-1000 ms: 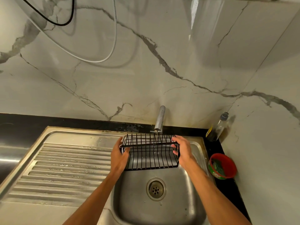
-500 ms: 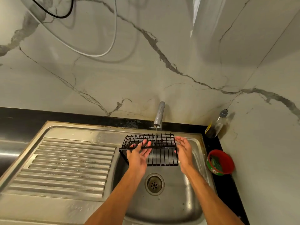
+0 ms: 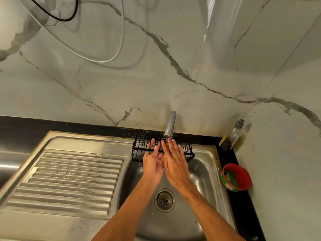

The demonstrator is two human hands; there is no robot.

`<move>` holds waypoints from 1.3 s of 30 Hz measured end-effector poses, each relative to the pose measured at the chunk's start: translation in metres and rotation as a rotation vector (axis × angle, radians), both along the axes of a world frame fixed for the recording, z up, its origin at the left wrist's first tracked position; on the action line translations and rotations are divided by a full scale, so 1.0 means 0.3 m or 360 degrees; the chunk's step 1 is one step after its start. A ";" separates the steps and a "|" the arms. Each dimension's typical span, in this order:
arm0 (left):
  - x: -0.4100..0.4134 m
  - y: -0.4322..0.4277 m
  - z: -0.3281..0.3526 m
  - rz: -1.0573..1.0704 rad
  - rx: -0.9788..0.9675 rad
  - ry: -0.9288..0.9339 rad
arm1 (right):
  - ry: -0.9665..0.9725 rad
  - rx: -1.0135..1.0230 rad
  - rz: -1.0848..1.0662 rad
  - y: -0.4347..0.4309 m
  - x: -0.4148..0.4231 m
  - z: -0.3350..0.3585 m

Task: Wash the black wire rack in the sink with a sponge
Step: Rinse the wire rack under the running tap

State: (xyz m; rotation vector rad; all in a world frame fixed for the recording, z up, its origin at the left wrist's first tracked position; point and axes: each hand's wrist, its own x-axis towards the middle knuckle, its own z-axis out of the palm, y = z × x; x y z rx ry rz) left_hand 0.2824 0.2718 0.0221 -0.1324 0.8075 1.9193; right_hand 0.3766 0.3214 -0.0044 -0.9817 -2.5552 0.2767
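The black wire rack (image 3: 139, 148) sits at the back of the steel sink (image 3: 205, 173), under the tap (image 3: 170, 125). Neither hand holds it. My left hand (image 3: 153, 164) is palm up with straight fingers, just in front of the rack. My right hand (image 3: 175, 160) lies flat beside it, its edge touching the left palm, fingertips under the tap's spout. Both hands cover the rack's middle. A green sponge (image 3: 230, 178) lies inside a red tub (image 3: 244, 178) on the counter to the right of the sink.
A ribbed steel drainboard (image 3: 69, 181) fills the left. The drain (image 3: 164, 200) is in the basin's centre. A clear bottle with dark liquid (image 3: 231, 136) stands in the back right corner. Marble walls close the back and right. Cables (image 3: 97, 49) hang on the wall.
Both hands let go of the rack, which now rests at the back of the sink. They came together in front of it, under the tap.
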 end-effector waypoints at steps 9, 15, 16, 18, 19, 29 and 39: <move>-0.035 0.014 0.000 0.0069 -0.0042 0.0006 | -0.0140 -0.0008 0.0096 0.067 0.017 0.001; -0.034 -0.003 -0.003 0.0083 -0.0042 -0.0020 | -0.0190 0.0047 0.0079 0.117 0.032 0.019; -0.036 -0.003 0.001 0.0088 -0.0032 -0.0005 | -0.0202 -0.0003 0.0023 0.116 0.030 0.017; -0.052 -0.012 -0.006 0.0099 -0.0045 0.0045 | -0.0249 -0.0006 0.0118 0.091 0.026 0.014; -0.061 -0.020 -0.013 0.0105 -0.0049 0.0044 | -0.0272 0.0009 0.0184 0.092 0.031 0.019; -0.104 -0.112 -0.027 0.0160 -0.0171 0.0020 | 0.0626 -0.1450 -0.0086 0.175 0.021 0.118; -0.145 -0.081 -0.031 0.0242 -0.0426 -0.0203 | 0.0799 -0.1827 -0.0137 0.134 0.008 0.175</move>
